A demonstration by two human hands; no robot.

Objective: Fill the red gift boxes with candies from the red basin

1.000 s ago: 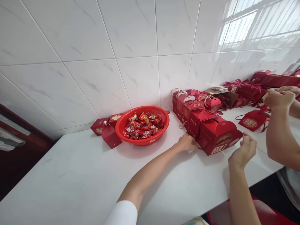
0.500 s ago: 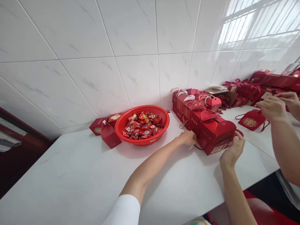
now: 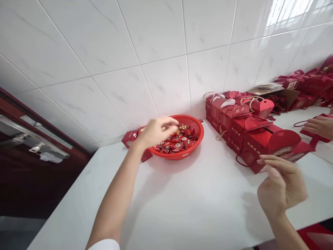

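Observation:
My left hand hovers over the left side of a red plastic basket, thumb and fingers apart and nothing seen between them. Wrapped candies, mostly in red wrappers, fill the basket; my hand hides some of them. In front of a row of red gift boxes, my right hand is raised with loosely curved fingers, holding nothing visible. The nearest box has rounded top flaps and a dark red cord at its side.
Small red boxes stand left of the basket, partly hidden by my forearm. At far right, a co-worker's hand rests on another red box. Behind are a cardboard box and more red boxes. A tiled wall backs the white counter.
My left hand has left the row of boxes and moved left over the basket. My right hand has let go of the nearest box and drawn back. The view has turned left.

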